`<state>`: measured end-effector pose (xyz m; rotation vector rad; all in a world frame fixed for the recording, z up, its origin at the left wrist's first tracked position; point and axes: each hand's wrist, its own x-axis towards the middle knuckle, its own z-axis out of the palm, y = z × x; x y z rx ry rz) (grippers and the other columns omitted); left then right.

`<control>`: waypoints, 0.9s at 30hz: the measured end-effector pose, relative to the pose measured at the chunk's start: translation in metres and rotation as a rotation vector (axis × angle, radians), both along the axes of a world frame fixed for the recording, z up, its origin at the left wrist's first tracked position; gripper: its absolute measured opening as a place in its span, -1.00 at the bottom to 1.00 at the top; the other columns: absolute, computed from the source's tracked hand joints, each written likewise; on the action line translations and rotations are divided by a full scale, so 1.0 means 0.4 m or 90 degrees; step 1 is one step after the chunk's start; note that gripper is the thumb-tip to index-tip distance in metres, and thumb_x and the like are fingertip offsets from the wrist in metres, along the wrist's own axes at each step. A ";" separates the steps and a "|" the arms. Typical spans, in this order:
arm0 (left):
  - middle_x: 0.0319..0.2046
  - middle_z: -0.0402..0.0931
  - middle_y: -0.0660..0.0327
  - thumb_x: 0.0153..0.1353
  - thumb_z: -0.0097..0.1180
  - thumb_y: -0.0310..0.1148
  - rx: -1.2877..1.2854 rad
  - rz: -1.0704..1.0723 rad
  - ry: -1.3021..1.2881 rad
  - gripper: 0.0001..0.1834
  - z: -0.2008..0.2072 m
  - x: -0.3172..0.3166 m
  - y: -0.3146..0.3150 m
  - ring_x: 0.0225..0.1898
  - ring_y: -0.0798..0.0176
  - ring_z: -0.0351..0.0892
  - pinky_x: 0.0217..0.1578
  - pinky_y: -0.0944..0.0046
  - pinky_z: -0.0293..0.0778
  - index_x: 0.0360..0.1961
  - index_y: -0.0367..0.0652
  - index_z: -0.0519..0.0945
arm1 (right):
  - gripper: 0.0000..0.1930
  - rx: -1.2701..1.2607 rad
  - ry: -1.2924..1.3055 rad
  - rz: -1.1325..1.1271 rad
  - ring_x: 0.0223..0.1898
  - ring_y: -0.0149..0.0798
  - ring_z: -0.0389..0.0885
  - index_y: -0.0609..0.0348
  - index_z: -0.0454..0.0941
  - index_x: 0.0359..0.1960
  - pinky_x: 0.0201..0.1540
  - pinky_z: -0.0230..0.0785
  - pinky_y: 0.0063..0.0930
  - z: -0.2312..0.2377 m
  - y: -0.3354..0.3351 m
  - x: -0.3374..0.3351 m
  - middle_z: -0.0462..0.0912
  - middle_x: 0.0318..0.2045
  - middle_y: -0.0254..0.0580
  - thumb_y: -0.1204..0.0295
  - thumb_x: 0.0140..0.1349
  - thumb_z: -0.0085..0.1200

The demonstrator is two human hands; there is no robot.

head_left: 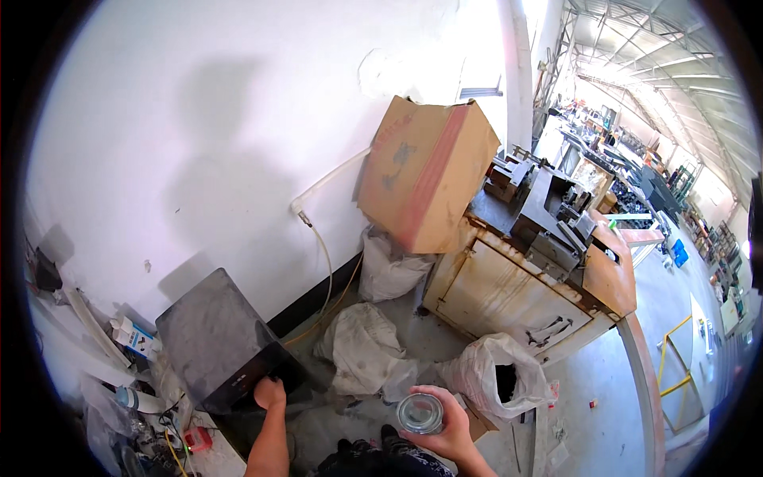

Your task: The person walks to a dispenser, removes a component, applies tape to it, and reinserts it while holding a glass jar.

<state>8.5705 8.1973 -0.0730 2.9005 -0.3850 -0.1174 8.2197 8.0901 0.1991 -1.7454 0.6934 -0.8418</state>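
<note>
While my left grip (pixel 270 393) reaches to the dark box (pixel 213 338) at its front (how closed, I cannot tell), my right grip (pixel 448 425) holds the clear glass (pixel 420 413) well apart; keeping it level seems called for.

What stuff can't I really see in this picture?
All in the head view:
- Left hand: its fingertips are lost against the dark front of the black machine.
- Glass jar: the right hand covers part of its side.
- Open white sack: dark shadow hides what's inside.
- Left forearm: cut off by the lower edge.
- Workshop clutter: too far away and small.
</note>
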 end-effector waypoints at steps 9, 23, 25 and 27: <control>-0.43 0.60 0.00 0.06 0.10 -0.13 -0.002 -0.006 -0.020 -0.67 -0.050 0.020 0.001 -0.34 -0.04 0.60 -0.27 0.05 0.50 -0.51 -0.22 0.66 | -0.25 0.005 -0.013 0.007 0.07 -0.32 0.46 0.26 0.36 0.09 0.11 0.35 -0.43 -0.016 -0.006 0.002 0.46 0.06 -0.14 0.54 -0.23 0.46; -0.36 0.61 0.02 0.11 0.09 -0.13 -0.003 0.005 -0.007 -0.67 -0.030 0.010 -0.004 -0.27 -0.01 0.60 -0.20 0.08 0.49 -0.42 -0.19 0.67 | -0.25 0.047 -0.027 0.030 0.09 -0.30 0.45 0.25 0.33 0.12 0.14 0.33 -0.42 -0.024 -0.007 0.007 0.44 0.08 -0.13 0.57 -0.19 0.43; -0.36 0.61 0.02 0.11 0.09 -0.13 0.006 0.000 -0.012 -0.67 -0.021 0.005 -0.008 -0.27 -0.01 0.60 -0.20 0.09 0.49 -0.42 -0.19 0.67 | -0.25 0.046 -0.020 0.034 0.09 -0.31 0.45 0.25 0.33 0.12 0.15 0.31 -0.43 -0.026 -0.009 0.008 0.43 0.08 -0.13 0.57 -0.19 0.43; -0.37 0.61 0.03 0.11 0.09 -0.12 0.016 -0.001 -0.017 -0.68 -0.020 0.006 -0.006 -0.27 -0.01 0.60 -0.20 0.10 0.49 -0.42 -0.18 0.67 | -0.25 0.040 -0.024 0.038 0.09 -0.31 0.45 0.25 0.33 0.12 0.15 0.31 -0.43 -0.028 -0.011 0.012 0.43 0.09 -0.14 0.57 -0.18 0.43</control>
